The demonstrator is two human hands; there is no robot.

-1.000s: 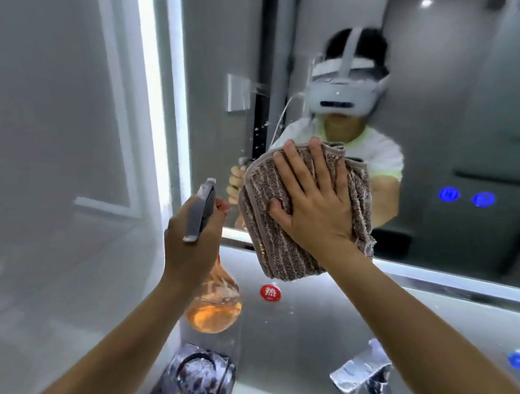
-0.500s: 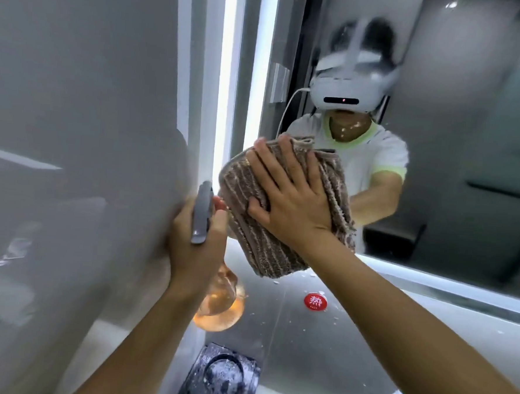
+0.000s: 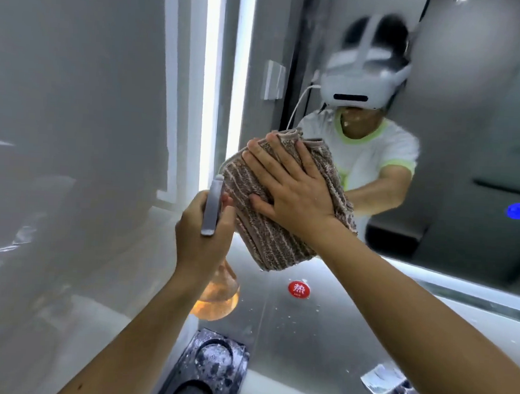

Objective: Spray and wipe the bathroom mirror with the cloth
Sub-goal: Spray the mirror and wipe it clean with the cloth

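Observation:
The bathroom mirror point(image 3: 472, 88) fills the upper right, lit along its left and lower edges. A folded brown striped cloth point(image 3: 268, 240) lies flat against the mirror near its lower left corner. My right hand point(image 3: 290, 183) presses on the cloth with fingers spread and straight. Just left of it, my left hand point(image 3: 201, 233) grips a spray bottle point(image 3: 216, 297) by its neck; the bottle has a grey trigger head and a clear round body with amber liquid. The person's reflection shows in the mirror behind the cloth.
A glossy grey wall point(image 3: 74, 124) closes in on the left. Below the mirror is a metal backsplash with a red round sticker point(image 3: 298, 289) and water droplets. A dark speckled tray point(image 3: 208, 373) sits low centre, a chrome tap point(image 3: 387, 387) low right. Blue touch light point(image 3: 518, 210) glows on the mirror.
My right hand has slid the cloth left toward the mirror's left edge, then a little back up. My left hand keeps the bottle close beside it.

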